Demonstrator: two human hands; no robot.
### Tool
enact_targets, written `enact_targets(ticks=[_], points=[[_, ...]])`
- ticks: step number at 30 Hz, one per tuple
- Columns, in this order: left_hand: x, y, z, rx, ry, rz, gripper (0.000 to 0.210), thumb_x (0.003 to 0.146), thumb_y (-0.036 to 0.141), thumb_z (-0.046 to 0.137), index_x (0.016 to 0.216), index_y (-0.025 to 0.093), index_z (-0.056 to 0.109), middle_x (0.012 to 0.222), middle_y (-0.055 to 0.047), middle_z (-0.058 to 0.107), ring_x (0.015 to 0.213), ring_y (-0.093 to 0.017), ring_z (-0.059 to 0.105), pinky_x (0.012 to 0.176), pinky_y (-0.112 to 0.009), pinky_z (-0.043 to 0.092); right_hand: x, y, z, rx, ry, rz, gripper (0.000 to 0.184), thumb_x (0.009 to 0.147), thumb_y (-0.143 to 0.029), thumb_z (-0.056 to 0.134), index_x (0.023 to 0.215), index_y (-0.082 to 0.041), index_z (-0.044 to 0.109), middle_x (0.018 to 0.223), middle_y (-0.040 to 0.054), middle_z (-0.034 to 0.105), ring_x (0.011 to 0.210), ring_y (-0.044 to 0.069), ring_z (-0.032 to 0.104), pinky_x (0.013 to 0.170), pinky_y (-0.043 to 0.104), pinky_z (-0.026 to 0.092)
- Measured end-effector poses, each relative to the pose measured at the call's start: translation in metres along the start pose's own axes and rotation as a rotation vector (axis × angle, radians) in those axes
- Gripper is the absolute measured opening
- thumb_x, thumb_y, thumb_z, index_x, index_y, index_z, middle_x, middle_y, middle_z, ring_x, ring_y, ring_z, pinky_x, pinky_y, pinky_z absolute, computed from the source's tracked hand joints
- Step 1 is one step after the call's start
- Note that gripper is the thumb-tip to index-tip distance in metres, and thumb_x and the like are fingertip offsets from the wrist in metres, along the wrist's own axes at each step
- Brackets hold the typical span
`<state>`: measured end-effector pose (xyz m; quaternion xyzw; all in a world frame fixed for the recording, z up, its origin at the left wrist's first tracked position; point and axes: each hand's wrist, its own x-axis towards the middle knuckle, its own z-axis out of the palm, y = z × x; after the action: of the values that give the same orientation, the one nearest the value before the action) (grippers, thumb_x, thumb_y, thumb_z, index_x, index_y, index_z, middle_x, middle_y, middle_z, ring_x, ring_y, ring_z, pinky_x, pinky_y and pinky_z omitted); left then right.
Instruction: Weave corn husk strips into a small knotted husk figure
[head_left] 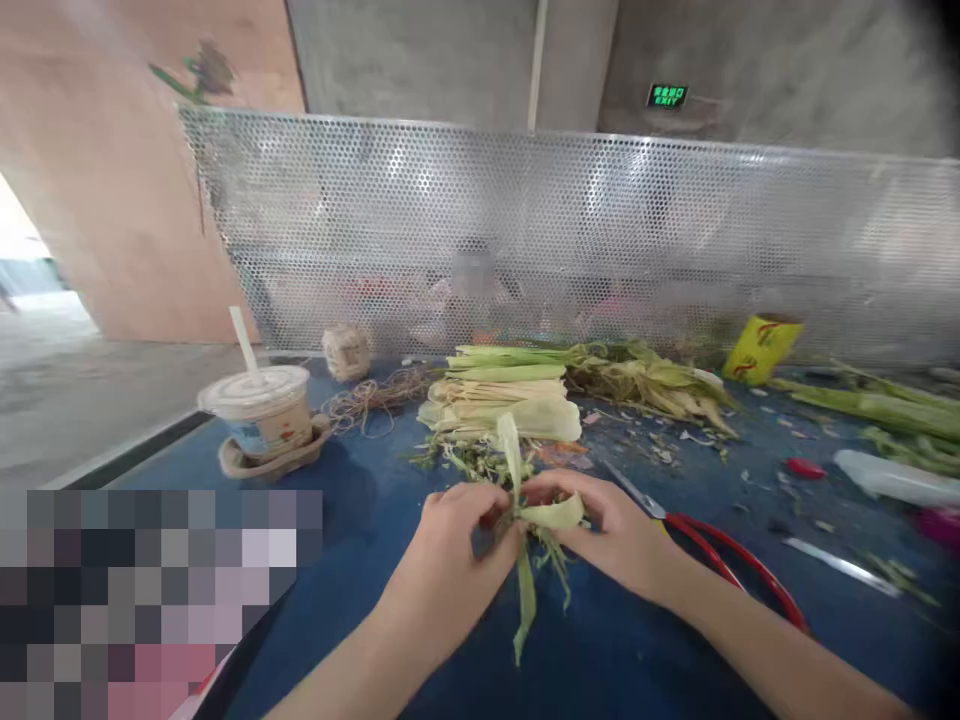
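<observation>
Husk strips (558, 513) are partly hidden behind curled fingers (480, 497).

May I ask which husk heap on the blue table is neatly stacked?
The leftmost flat stack of pale green and cream husks: its strips lie parallel, unlike the crumpled yellow-green heap and far-right green leaves.

Lidded drink cup (274, 425) sits in cardboard holder (289, 459), straw (245, 343) tilted; perforated screen (540, 230) stands behind, green exit sign (667, 96) glowing above.
</observation>
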<state>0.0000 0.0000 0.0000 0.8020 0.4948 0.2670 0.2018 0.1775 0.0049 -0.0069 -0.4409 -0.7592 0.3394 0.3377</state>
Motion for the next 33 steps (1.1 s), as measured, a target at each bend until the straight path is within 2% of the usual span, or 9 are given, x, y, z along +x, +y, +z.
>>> enact_targets(ticks=[5, 9, 13, 17, 22, 27, 30, 33], points=[[0.001, 0.003, 0.001, -0.051, 0.004, -0.005, 0.014, 0.077, 0.024, 0.048, 0.064, 0.019, 0.048, 0.065, 0.003, 0.052, 0.067, -0.014, 0.048, 0.067, -0.026, 0.032, 0.000, 0.004, 0.004, 0.005, 0.027, 0.047, 0.019, 0.074, -0.014, 0.054, 0.090, -0.021, 0.061, 0.089, 0.0016, 0.063, 0.084, 0.016, 0.058, 0.073, 0.023, 0.043], [0.004, 0.000, 0.001, -0.209, -0.022, -0.021, 0.019, 0.076, 0.028, 0.050, 0.060, 0.018, 0.048, 0.060, 0.004, 0.047, 0.061, -0.012, 0.044, 0.060, -0.023, 0.031, 0.001, 0.008, 0.004, -0.023, 0.064, 0.040, 0.012, 0.074, -0.017, 0.054, 0.083, -0.019, 0.062, 0.078, 0.0008, 0.063, 0.074, 0.015, 0.057, 0.067, 0.023, 0.042], [0.006, -0.001, 0.001, -0.457, -0.133, -0.115, 0.028, 0.076, 0.035, 0.051, 0.055, 0.016, 0.048, 0.054, 0.005, 0.042, 0.055, -0.010, 0.038, 0.053, -0.021, 0.028, 0.001, 0.010, 0.002, -0.019, 0.076, -0.021, 0.010, 0.076, -0.018, 0.055, 0.082, -0.020, 0.063, 0.081, 0.0010, 0.063, 0.077, 0.015, 0.057, 0.070, 0.022, 0.042], [0.005, 0.000, 0.001, -0.692, -0.269, -0.269, 0.033, 0.072, 0.042, 0.055, 0.056, 0.015, 0.048, 0.052, 0.005, 0.043, 0.049, -0.008, 0.032, 0.047, -0.021, 0.022, 0.000, 0.015, 0.003, -0.023, 0.123, -0.109, 0.011, 0.078, -0.018, 0.054, 0.082, -0.021, 0.064, 0.087, 0.0021, 0.063, 0.083, 0.015, 0.057, 0.076, 0.023, 0.042], [0.007, -0.002, 0.002, -0.815, -0.384, -0.348, 0.032, 0.069, 0.043, 0.058, 0.060, 0.013, 0.052, 0.053, 0.004, 0.046, 0.049, -0.006, 0.032, 0.046, -0.019, 0.020, 0.000, 0.021, 0.006, -0.063, 0.132, -0.216, 0.011, 0.080, -0.022, 0.053, 0.083, -0.022, 0.063, 0.088, 0.0029, 0.063, 0.087, 0.016, 0.056, 0.081, 0.027, 0.042], [0.009, -0.006, 0.001, -0.591, -0.352, -0.274, 0.030, 0.072, 0.042, 0.055, 0.061, 0.015, 0.051, 0.056, 0.003, 0.049, 0.050, -0.008, 0.037, 0.048, -0.020, 0.027, 0.001, 0.021, 0.006, -0.137, 0.093, -0.195, 0.014, 0.076, -0.017, 0.055, 0.085, -0.022, 0.064, 0.084, 0.0036, 0.064, 0.085, 0.018, 0.057, 0.080, 0.030, 0.042], [0.005, -0.003, -0.007, -0.284, -0.159, -0.196, 0.030, 0.076, 0.044, 0.049, 0.064, 0.016, 0.055, 0.064, -0.001, 0.054, 0.061, -0.014, 0.047, 0.058, -0.025, 0.033, 0.001, 0.018, 0.005, -0.178, 0.144, -0.141, 0.018, 0.075, -0.014, 0.052, 0.084, -0.022, 0.065, 0.087, 0.0049, 0.065, 0.086, 0.019, 0.058, 0.080, 0.032, 0.042], [-0.007, -0.002, -0.016, 0.157, 0.046, -0.274, 0.043, 0.083, 0.050, 0.034, 0.070, 0.016, 0.057, 0.069, -0.005, 0.056, 0.067, -0.019, 0.052, 0.061, -0.030, 0.037, 0.001, 0.013, 0.003, -0.194, 0.188, -0.089, 0.023, 0.072, -0.011, 0.049, 0.084, -0.022, 0.066, 0.088, 0.0049, 0.066, 0.085, 0.019, 0.059, 0.077, 0.031, 0.044]])
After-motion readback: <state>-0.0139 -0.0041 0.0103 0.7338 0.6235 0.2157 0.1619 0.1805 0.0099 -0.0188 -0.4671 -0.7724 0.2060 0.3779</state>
